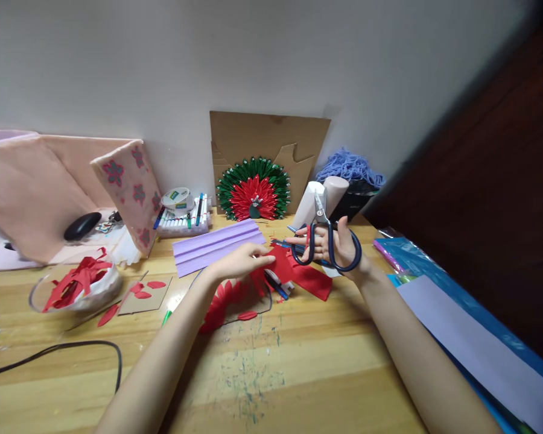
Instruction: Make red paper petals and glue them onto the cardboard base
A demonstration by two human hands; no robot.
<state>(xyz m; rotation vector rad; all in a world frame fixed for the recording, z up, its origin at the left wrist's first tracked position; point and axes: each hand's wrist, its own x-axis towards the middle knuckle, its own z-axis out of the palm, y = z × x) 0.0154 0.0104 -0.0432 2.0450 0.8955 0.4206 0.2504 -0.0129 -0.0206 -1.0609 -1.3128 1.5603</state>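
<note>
My right hand [337,247] is closed on a pair of dark-handled scissors [323,238], blades pointing up and away from me. My left hand [244,259] pinches the edge of a red paper sheet [305,276] that lies on the wooden table [271,361] between both hands. Under my left wrist lies a red paper flower with cut petals [221,301]. A blue pen [276,284] rests on the red sheet near my left fingertips.
A folded lilac paper [215,246] lies behind my left hand. A red-and-green paper rosette [253,196] leans on cardboard [269,141] at the wall. A clear bowl of red scraps [76,283] stands left. A marker box [181,222], black cable [72,349] and coloured sheets [461,337] lie about.
</note>
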